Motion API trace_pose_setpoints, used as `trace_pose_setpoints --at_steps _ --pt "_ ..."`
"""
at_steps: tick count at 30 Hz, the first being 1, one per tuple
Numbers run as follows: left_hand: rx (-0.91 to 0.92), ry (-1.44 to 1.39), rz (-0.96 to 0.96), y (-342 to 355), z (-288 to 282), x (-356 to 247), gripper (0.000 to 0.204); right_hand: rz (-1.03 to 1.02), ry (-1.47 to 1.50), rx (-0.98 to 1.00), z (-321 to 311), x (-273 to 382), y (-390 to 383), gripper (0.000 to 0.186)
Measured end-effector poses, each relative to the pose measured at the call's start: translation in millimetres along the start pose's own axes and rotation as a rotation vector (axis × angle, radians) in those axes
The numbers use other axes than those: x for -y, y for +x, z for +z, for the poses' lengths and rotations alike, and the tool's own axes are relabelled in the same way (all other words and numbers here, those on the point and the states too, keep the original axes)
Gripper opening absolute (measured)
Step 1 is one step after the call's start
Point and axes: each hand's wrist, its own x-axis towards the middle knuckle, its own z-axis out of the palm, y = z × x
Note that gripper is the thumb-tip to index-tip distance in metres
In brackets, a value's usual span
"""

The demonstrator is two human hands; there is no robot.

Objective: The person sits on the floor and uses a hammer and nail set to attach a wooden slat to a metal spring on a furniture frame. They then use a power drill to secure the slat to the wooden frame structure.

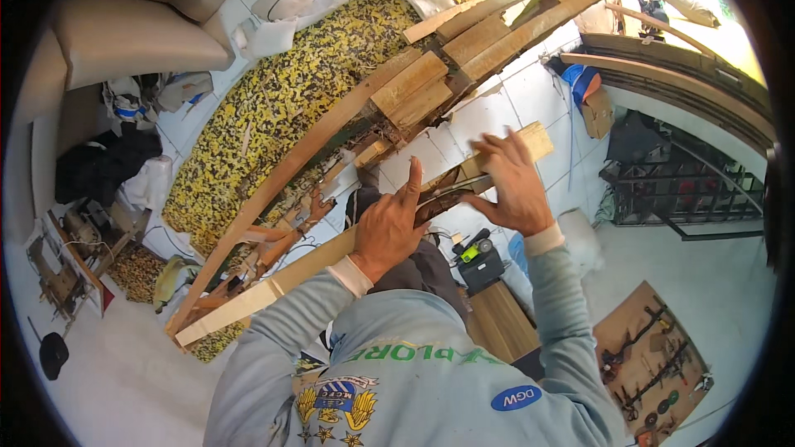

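Note:
A long pale wooden plank (248, 302) runs from the floor at the lower left up to the middle right, across my lap. My left hand (387, 228) is closed on the plank near its middle, thumb pointing up. My right hand (512, 186) holds the plank's upper end (538, 139), fingers spread over the top and thumb beneath. Between my hands a dark brown curved piece (437, 199) lies against the plank; what it is I cannot tell.
Beyond the plank leans a bare wooden sofa frame (414, 83) backed by yellow-and-black speckled foam (273, 108). Beige cushions (132, 33) are at the upper left. A green-and-black power tool (479, 255) sits by my knee. A board with hand tools (654, 356) lies lower right, a black crate (679, 190) to the right.

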Motion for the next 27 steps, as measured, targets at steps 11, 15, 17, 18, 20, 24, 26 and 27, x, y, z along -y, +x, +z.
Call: trace_pose_setpoints --at_steps 11,15,17,18,20,24,26,27 --pt "0.440 -0.256 -0.264 -143.0 -106.3 103.3 0.103 -0.152 -0.125 0.014 -30.9 -13.6 -23.7 0.064" --pt "0.569 -0.144 -0.505 -192.5 -107.1 128.8 0.076 -0.091 -0.165 -0.043 -25.0 -11.8 -45.1 0.063" --pt "0.486 -0.105 -0.347 -187.7 -93.7 126.7 0.071 -0.088 -0.172 -0.141 -22.2 -12.7 -52.0 0.059" --pt "0.452 -0.089 -0.270 -185.7 -84.6 120.9 0.069 -0.039 -0.268 -0.174 -14.0 -24.6 -56.4 0.055" --pt "0.401 0.010 -0.260 -163.9 -68.9 69.6 0.064 0.059 -0.454 -0.225 14.0 -62.8 -71.2 0.046" --pt "0.383 0.045 -0.249 -79.1 -25.5 -23.5 0.065 0.324 -0.426 -0.144 -7.1 -115.7 -115.7 0.064" --pt "0.406 0.236 -0.241 -42.6 -0.7 -61.1 0.075 0.261 -0.151 -0.168 -16.5 -114.1 -135.4 0.076" --pt "0.436 0.299 -0.201 -27.9 6.4 -79.0 0.078 0.225 -0.011 -0.174 -23.1 -107.5 -150.1 0.082"
